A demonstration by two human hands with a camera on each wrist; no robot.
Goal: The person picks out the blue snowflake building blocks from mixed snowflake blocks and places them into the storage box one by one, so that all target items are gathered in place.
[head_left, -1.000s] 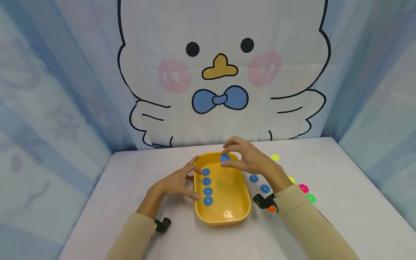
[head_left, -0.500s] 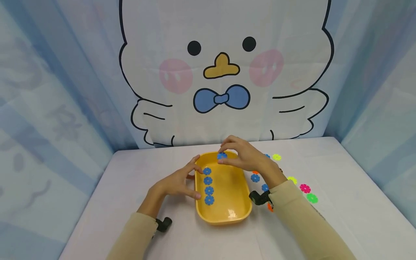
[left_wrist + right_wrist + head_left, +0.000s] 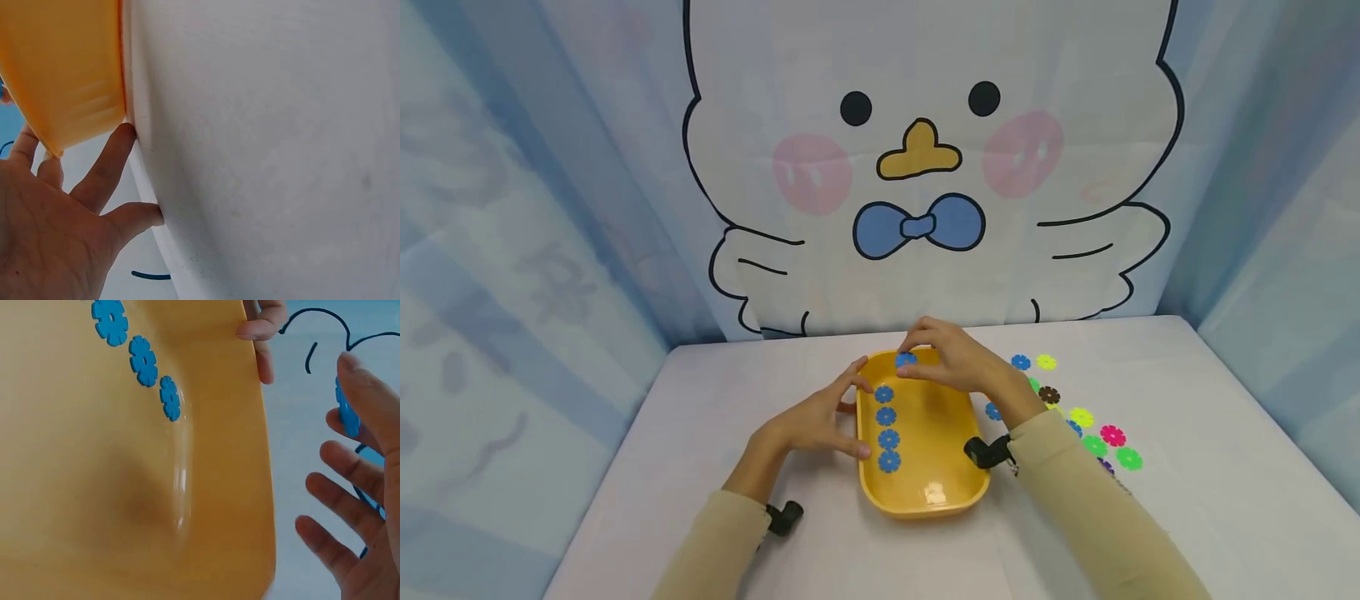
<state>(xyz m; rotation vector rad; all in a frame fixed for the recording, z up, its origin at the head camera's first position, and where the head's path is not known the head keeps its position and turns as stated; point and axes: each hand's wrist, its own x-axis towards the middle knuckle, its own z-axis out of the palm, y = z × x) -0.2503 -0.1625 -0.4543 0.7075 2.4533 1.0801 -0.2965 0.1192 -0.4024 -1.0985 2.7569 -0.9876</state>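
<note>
My right hand [image 3: 955, 358] pinches a blue snowflake disc [image 3: 347, 411] between thumb and index finger, its other fingers spread. In the head view this disc overlaps the far end of a yellow tray [image 3: 955, 417]. Several blue snowflake discs [image 3: 888, 438] lie in a line inside the tray along its left side. My left hand [image 3: 816, 417] holds the tray's left rim, thumb and index finger at the edge. From the left wrist, that hand's [image 3: 56, 219] fingers are spread, some at the tray wall, others lower by the white tabletop.
Right of the tray lie loose discs, among them a pink one [image 3: 1113, 436], a green one [image 3: 1129, 458], a brown one [image 3: 1048, 395] and a yellow one [image 3: 1081, 417]. The right sleeve [image 3: 1090, 492] covers part of them. A printed curtain [image 3: 925, 283] hangs behind the table.
My right hand has moved a little left over the tray's far end with the blue disc. More loose discs show beside the right forearm. The left hand stays at the rim.
</note>
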